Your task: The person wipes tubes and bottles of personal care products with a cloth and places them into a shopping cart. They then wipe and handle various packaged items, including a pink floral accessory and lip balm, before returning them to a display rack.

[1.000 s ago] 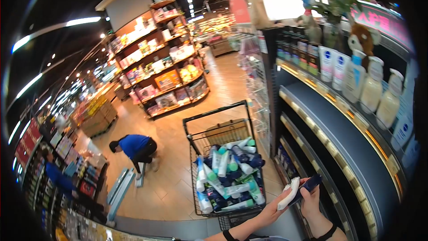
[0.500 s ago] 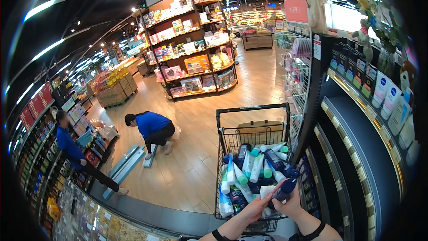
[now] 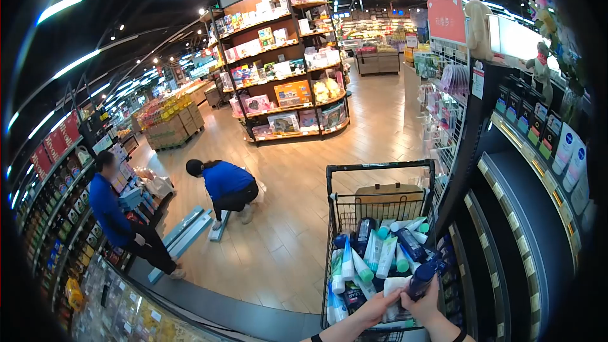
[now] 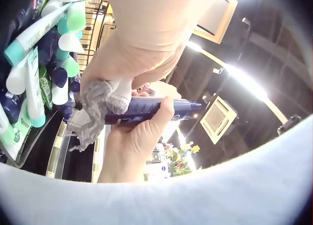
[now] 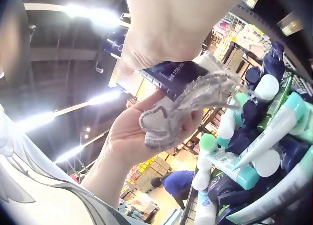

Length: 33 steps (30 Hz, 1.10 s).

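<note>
My right hand (image 3: 424,304) grips a dark blue bottle (image 3: 420,280), its fingers and thumb wrapped round the body. A crumpled white-grey cloth (image 3: 396,286) is held by my left hand (image 3: 375,307) against the bottle. In the right wrist view the cloth (image 5: 164,119) bunches at the printed end of the bottle (image 5: 173,78). Both hands are over the near right corner of a black wire shopping cart (image 3: 380,166). White tubes with green caps (image 3: 362,267) and dark blue bottles (image 3: 411,246) lie heaped in the cart.
At right stands a shelf unit with bare grey shelves (image 3: 525,196) and white tubes (image 3: 563,155) on top. A person in blue (image 3: 225,180) crouches over light-blue strips (image 3: 190,237) on the floor; another person (image 3: 117,209) stands left. A glass-topped counter (image 3: 120,307) borders the near left.
The view has swung right. The bottle and cloth, earlier in front of the shelves, are now over the cart's corner, still in both hands. The crouching person stays at the strips.
</note>
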Each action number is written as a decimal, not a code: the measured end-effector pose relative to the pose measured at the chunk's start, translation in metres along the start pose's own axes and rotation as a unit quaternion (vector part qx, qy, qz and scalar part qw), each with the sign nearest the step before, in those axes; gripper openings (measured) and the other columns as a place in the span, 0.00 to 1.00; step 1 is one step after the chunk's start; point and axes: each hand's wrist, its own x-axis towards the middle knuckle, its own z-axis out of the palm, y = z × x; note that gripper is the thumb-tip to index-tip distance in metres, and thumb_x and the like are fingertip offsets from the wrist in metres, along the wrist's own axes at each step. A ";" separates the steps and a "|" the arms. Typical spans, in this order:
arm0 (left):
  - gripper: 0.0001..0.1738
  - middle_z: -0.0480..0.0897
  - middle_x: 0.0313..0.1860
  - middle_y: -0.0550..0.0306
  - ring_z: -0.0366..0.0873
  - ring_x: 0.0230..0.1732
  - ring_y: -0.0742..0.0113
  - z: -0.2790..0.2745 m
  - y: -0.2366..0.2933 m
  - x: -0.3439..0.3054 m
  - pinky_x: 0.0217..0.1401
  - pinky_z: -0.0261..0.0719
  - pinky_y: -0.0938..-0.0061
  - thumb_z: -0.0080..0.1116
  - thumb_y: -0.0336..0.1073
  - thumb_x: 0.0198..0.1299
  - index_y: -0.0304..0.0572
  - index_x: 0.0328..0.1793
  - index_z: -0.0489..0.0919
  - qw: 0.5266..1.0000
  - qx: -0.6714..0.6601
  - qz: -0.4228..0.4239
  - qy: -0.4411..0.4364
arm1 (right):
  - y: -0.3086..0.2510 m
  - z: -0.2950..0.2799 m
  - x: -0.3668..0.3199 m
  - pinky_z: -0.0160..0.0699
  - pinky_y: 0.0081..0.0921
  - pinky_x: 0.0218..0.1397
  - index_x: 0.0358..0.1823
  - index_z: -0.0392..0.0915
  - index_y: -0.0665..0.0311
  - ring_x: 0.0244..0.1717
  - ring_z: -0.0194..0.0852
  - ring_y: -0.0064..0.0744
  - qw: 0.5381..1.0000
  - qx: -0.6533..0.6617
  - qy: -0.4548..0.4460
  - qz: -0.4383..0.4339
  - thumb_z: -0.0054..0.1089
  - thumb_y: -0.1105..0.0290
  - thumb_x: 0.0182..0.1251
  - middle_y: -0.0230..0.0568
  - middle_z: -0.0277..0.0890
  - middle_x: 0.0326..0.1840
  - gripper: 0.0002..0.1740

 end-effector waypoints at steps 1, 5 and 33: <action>0.22 0.79 0.51 0.62 0.76 0.49 0.72 0.004 -0.001 -0.003 0.52 0.74 0.75 0.51 0.47 0.67 0.43 0.62 0.71 1.000 -0.009 -0.007 0.007 | -0.006 -0.006 0.002 0.76 0.26 0.42 0.49 0.62 0.69 0.36 0.77 0.27 1.000 -0.008 0.007 0.007 0.72 0.69 0.42 0.39 0.74 0.36 0.33; 0.24 0.78 0.51 0.61 0.76 0.49 0.71 0.038 0.004 -0.019 0.52 0.73 0.76 0.51 0.49 0.67 0.42 0.63 0.70 0.999 -0.002 -0.014 0.051 | -0.028 -0.037 0.009 0.72 0.30 0.50 0.54 0.59 0.68 0.43 0.73 0.31 0.995 -0.099 -0.018 0.016 0.70 0.72 0.41 0.43 0.71 0.42 0.38; 0.30 0.58 0.71 0.34 0.50 0.73 0.36 0.129 -0.030 -0.040 0.73 0.50 0.53 0.56 0.32 0.54 0.42 0.67 0.68 0.667 0.582 0.465 -0.007 | -0.056 -0.076 0.007 0.78 0.34 0.49 0.55 0.65 0.60 0.47 0.76 0.36 0.887 0.394 0.067 0.233 0.47 0.56 0.71 0.44 0.74 0.48 0.19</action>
